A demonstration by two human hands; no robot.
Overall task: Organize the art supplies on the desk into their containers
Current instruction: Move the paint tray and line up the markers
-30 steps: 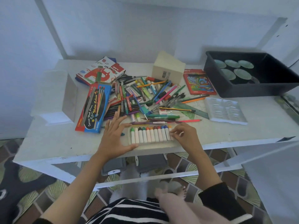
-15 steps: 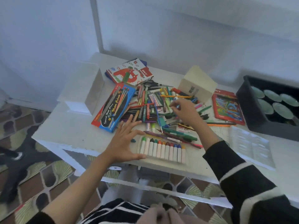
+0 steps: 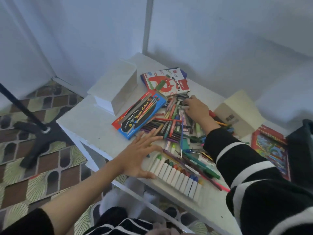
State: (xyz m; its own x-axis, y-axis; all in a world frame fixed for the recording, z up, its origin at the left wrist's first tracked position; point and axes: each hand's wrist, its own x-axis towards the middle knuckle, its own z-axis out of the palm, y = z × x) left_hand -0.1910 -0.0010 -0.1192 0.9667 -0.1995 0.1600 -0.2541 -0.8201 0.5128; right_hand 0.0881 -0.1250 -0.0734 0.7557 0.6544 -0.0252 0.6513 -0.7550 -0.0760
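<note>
- Two hands are working apart: the left hand [image 3: 140, 155] is lying spread and flat, touching the upper-left end of the crayon row [image 3: 177, 173].
- Right hand [image 3: 196, 110] is reaching into the pile [image 3: 169, 124] at frame centre, fingers bent down among pens; whether it is gripping one I cannot tell.
- Crayon row is running diagonally toward lower right, just below the pile; loose pens are lying nearer the right hand.
- Pastel box [image 3: 167, 82] is sitting just above that hand.
</note>
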